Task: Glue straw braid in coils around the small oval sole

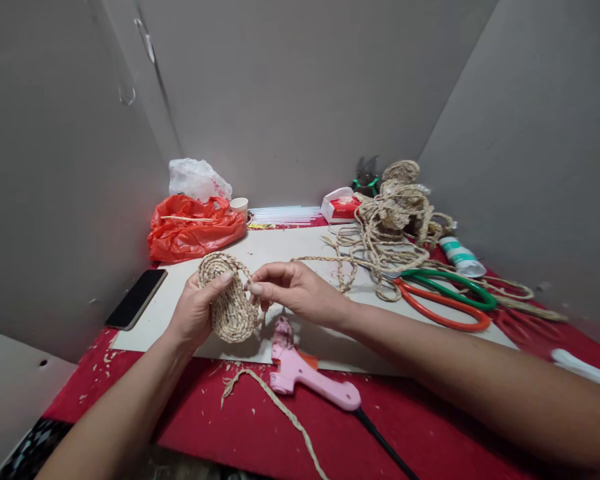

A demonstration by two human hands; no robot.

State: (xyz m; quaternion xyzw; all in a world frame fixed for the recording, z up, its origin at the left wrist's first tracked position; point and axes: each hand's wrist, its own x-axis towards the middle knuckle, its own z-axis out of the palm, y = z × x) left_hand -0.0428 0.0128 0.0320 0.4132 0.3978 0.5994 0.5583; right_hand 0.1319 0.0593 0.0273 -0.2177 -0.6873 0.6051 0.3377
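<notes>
My left hand (196,308) grips an oval coil of braided straw cord (229,313) by its left side, thumb across its face. At the coil's right edge, my right hand (293,290) pinches the cord between thumb and fingertips. Below my right hand lies a pink glue gun (313,380), its nozzle end towards the back and its black cable running to the front. A loose length of braided cord (285,407) lies left of the glue gun on the red cloth.
On the right are scissors with green and orange handles (443,310) and a tangled heap of cord (395,220). A phone (137,299) lies left, near a red plastic bag (193,233). Clear glue sticks (285,214), a paper cup (239,205) and pliers (367,180) are at the back.
</notes>
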